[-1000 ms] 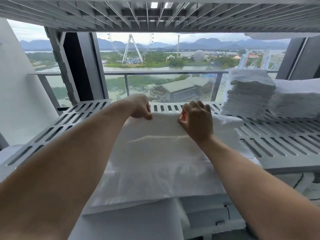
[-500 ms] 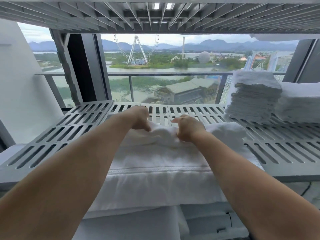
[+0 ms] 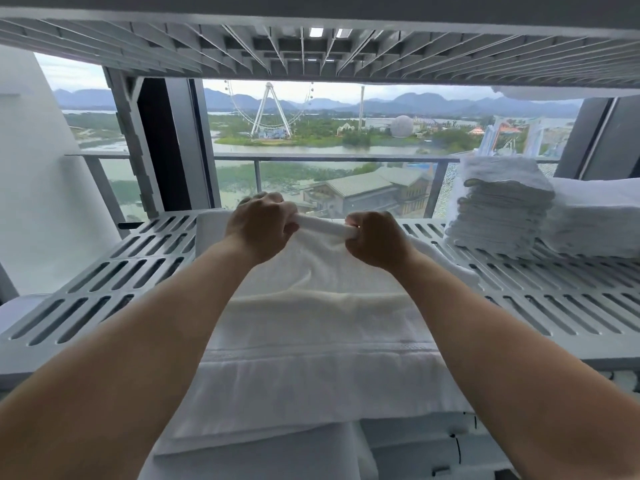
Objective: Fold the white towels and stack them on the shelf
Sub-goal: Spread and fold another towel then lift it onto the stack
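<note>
Both our fists, left hand (image 3: 261, 225) and right hand (image 3: 375, 239), curl tight round the towel (image 3: 311, 341), bunching its far edge between them; the rest trails back over the shelf (image 3: 104, 278).

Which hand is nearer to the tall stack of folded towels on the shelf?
The right. The right hand grips the raised edge of the towel, left of the stack and apart from it; the left hand grips the same edge farther left.
</note>
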`<state>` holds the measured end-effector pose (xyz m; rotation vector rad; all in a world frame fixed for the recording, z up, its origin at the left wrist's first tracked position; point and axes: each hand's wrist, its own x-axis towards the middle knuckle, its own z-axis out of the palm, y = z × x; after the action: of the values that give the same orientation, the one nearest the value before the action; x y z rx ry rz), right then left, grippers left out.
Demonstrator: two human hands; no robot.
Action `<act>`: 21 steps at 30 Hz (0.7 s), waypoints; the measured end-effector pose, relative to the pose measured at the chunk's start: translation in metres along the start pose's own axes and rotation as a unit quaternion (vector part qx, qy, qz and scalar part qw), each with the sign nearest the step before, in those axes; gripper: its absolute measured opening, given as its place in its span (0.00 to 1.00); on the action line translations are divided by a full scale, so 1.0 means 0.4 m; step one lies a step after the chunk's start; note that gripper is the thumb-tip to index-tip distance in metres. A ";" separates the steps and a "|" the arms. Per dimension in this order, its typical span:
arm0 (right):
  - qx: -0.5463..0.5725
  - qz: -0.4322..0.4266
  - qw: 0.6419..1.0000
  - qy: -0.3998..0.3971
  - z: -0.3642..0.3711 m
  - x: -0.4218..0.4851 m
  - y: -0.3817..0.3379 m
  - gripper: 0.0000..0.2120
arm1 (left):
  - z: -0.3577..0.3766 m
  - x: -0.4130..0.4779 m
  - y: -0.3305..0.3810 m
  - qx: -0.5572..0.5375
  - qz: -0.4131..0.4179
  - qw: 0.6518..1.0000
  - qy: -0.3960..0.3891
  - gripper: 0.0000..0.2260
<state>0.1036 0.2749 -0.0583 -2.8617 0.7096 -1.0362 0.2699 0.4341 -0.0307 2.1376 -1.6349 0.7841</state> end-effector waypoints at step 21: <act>-0.271 0.144 0.951 0.020 0.019 0.192 0.201 0.14 | 0.169 0.218 -0.081 0.108 -0.138 0.984 -0.039 0.14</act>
<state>0.1274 0.1696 -0.0313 -3.0109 1.5816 -0.9790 0.3321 0.3376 -0.0290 2.5061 -1.2955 0.8313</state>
